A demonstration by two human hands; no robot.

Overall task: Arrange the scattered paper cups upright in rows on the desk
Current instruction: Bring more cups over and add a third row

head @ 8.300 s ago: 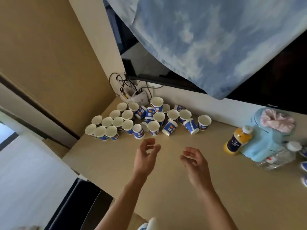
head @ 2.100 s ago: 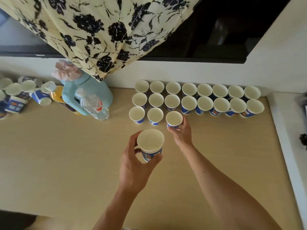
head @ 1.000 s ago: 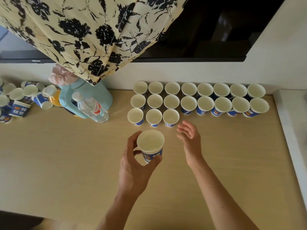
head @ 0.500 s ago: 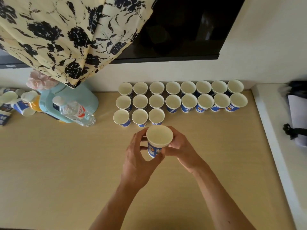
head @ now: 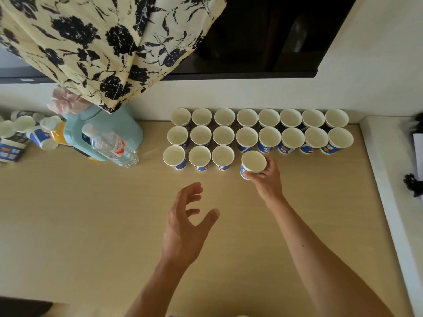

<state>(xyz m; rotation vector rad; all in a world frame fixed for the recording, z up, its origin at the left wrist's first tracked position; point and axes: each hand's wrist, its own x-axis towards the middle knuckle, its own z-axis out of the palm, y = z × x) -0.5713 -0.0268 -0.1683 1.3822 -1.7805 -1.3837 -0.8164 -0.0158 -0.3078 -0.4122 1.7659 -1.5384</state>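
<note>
Paper cups (head: 247,136) with blue printed sides are seen from above in the head view, set upright in rows at the back of a pale wooden desk (head: 91,213). Eight are lined up along the wall in the back row (head: 269,117). Eight more are set just in front of them in the middle row (head: 293,138). Three are placed in the front row (head: 199,156), at its left end.

One more cup (head: 253,162) is gripped by the right hand (head: 267,177) just to the right of those three, in line with the front row. Fingers and thumb are curled round its lower side, and it is tilted slightly. Whether its base touches the desk cannot be told.

The left hand (head: 185,227) is held over bare desk nearer the viewer. Nothing is held in it; the fingers are spread and loosely bent, the thumb wide apart.

At the far left edge a loose cluster of cups (head: 23,133) is seen, some lying on their sides. Between it and the rows a pale blue jug (head: 123,131) is stood, topped by a pink cloth (head: 66,102). A clear water bottle (head: 112,146) is seen in front of the jug and an orange bottle (head: 57,133) beside it. A cream fabric (head: 103,42) printed with black flowers is hung over the upper left. A white ledge (head: 389,168) is seen at the right.
</note>
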